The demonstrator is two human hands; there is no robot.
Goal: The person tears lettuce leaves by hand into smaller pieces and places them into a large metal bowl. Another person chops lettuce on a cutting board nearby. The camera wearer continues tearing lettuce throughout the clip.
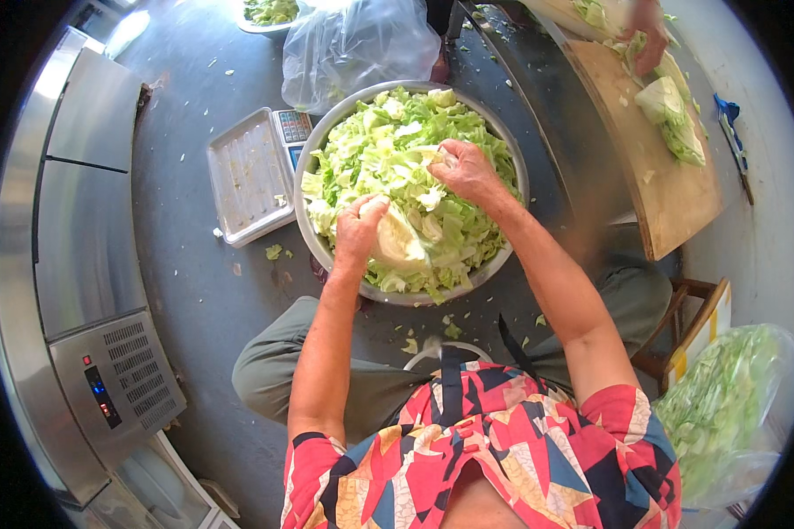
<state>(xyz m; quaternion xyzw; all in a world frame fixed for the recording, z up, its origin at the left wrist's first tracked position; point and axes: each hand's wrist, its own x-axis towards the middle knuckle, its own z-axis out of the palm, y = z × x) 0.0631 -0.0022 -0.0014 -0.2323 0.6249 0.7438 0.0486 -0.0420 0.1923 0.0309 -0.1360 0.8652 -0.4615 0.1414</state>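
Note:
A wide metal basin (304, 228) stands on the floor before me, heaped with torn green cabbage leaves (377, 149). Over its near left part, my left hand (359, 233) grips a large pale piece of cabbage (397, 238), thumb on top. My right hand (464, 170) is above the right side of the heap, its fingers closed on a pale piece of cabbage leaf (430, 153). The two hands are apart, both over the basin.
Left of the basin is a digital scale with a metal tray (248, 175). A clear plastic bag (360, 53) lies beyond. At right, another person's hand (650, 43) is over cabbage on a wooden board (675, 218). A bag of leaves (721, 410) and a stainless steel cabinet (89, 244) flank me.

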